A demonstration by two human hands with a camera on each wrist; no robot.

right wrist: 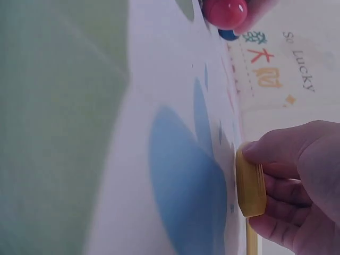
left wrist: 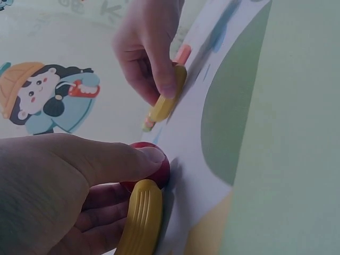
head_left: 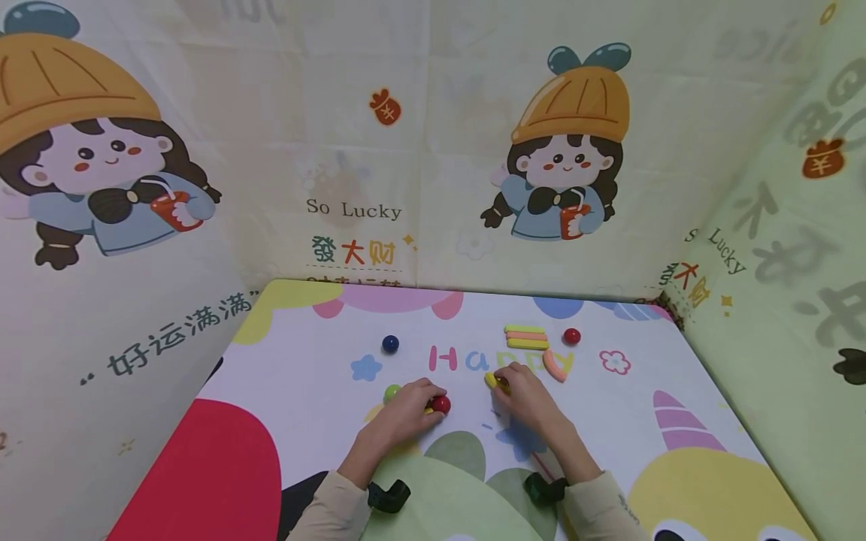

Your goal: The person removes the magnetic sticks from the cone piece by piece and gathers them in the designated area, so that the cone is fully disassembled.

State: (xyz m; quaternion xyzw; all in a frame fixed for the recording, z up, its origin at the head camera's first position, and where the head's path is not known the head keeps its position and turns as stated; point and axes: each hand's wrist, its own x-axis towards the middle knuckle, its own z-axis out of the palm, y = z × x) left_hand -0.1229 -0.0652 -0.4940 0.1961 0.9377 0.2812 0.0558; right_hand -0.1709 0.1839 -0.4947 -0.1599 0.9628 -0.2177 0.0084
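Observation:
My left hand [head_left: 406, 412] pinches a glossy red ball [head_left: 441, 404] just above the printed table, its thumb across the ball in the left wrist view. Right against that ball is a ridged yellow curved piece [left wrist: 142, 215], beside the curled fingers and partly hidden in the head view. A green ball [head_left: 392, 393] sits just beyond the left hand. To the right, my right hand [head_left: 531, 397] pinches another ridged yellow piece [right wrist: 250, 180] between thumb and fingers, low over the tabletop. Its far side is hidden by the fingers.
Farther back lie yellow and pink sticks [head_left: 526, 337] in a row, with a pink curved piece [head_left: 555, 366] nearer and a second red ball [head_left: 571, 336] to their right. A dark blue ball [head_left: 390, 344] stands back left. Printed cloth walls [head_left: 460, 188] border the table.

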